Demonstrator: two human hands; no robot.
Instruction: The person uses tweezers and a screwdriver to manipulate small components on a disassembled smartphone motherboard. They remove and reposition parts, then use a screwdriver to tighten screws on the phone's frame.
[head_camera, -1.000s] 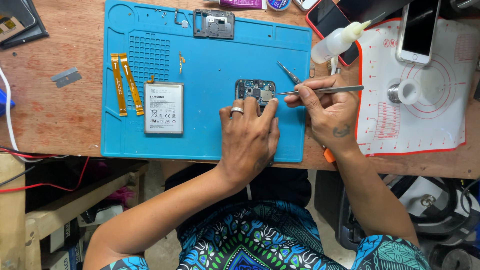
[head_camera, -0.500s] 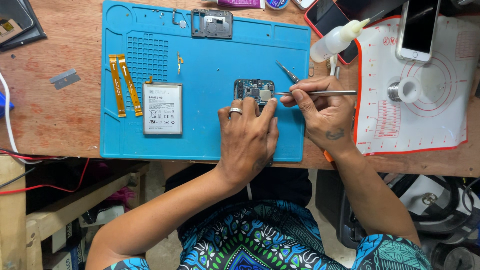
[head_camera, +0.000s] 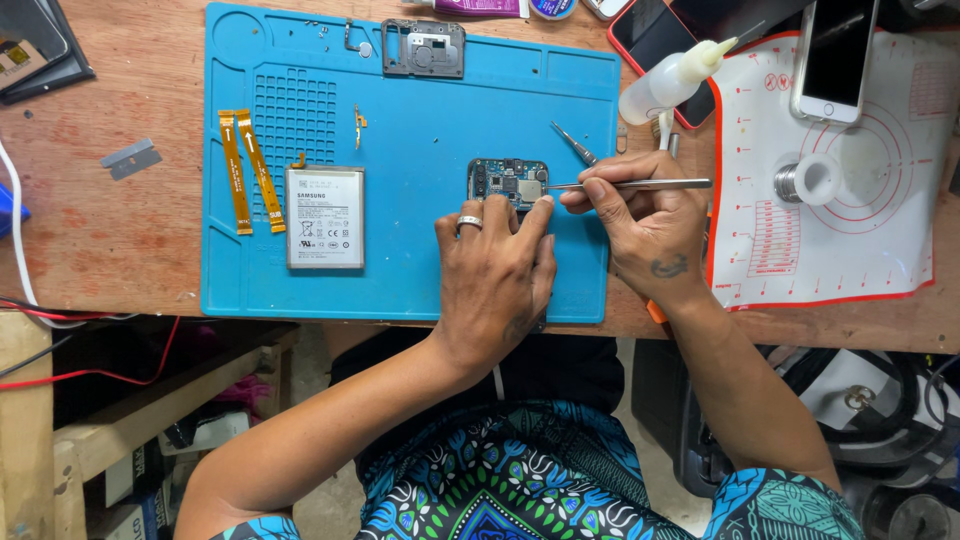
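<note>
- Right hand (head_camera: 650, 225): fingers closed around metal tweezers (head_camera: 630, 184), pinched between thumb and forefinger. The tool lies nearly level, its tips pointing away from the grip toward the small circuit board (head_camera: 508, 183).
- Tweezer tips: at the near edge of the circuit board. Whether they touch a component cannot be told.
- Left hand (head_camera: 495, 275): palm down on the blue work mat (head_camera: 420, 260), just beside the grip on the side the tips point. Fingertips rest against the edge of the circuit board nearest the person, steadying it. The hand clasps nothing; a ring sits on one finger.
- Circuit board: flat on the mat, directly ahead of the tweezer tips, between the two hands' fingertips.
- A second pointed tool (head_camera: 574, 143) lies on the mat just beyond the grip.
- Past the board from the grip: a flat battery (head_camera: 325, 217), then two orange flex cables (head_camera: 248, 170), well apart from the grip.
- A white squeeze bottle (head_camera: 672, 82) lies beyond the grip, across the mat's far edge.
</note>
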